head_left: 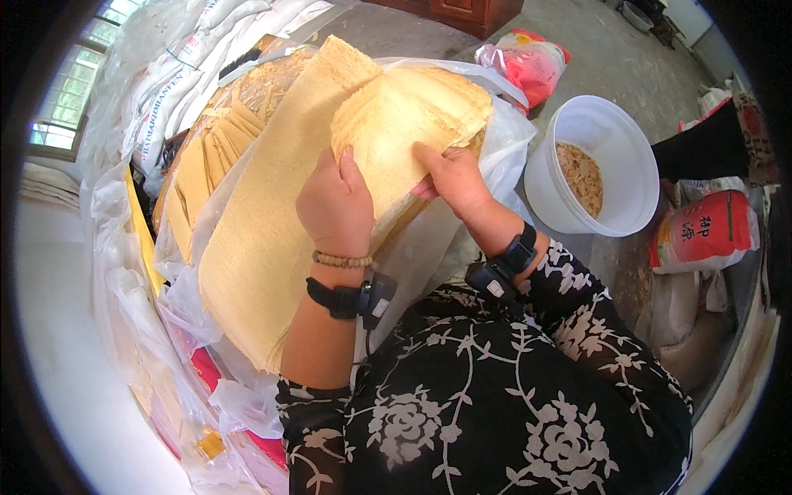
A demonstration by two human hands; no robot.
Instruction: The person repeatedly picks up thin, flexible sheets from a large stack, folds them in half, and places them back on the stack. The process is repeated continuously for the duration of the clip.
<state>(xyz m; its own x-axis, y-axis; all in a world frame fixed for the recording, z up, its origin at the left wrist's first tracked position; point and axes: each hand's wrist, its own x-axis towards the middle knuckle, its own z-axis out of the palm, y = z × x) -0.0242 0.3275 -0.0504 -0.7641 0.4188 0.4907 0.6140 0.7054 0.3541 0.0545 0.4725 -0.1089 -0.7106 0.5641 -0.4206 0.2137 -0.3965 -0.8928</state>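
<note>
A thin, pale yellow flatbread sheet [396,124], folded and fanned at its far end, is held up between my two hands. My left hand [334,202] pinches its near left edge, with thumb and fingers pressed together. At the near right edge, my right hand [454,183] grips it between thumb and curled fingers. Under it lies a large stack of flatbread [256,239], spread slantwise from far right to near left. Left of the stack rest several narrower folded flatbread pieces [219,144]. Clear plastic sheeting [437,247] lies beneath and around the stack.
A white bucket [631,198] stands right of the stack, with broken flakes [582,177] inside. Beyond it sits a red and clear plastic bag [532,66]; another red and white bag [705,231] is at the right. White sacks [177,99] are piled at the far left.
</note>
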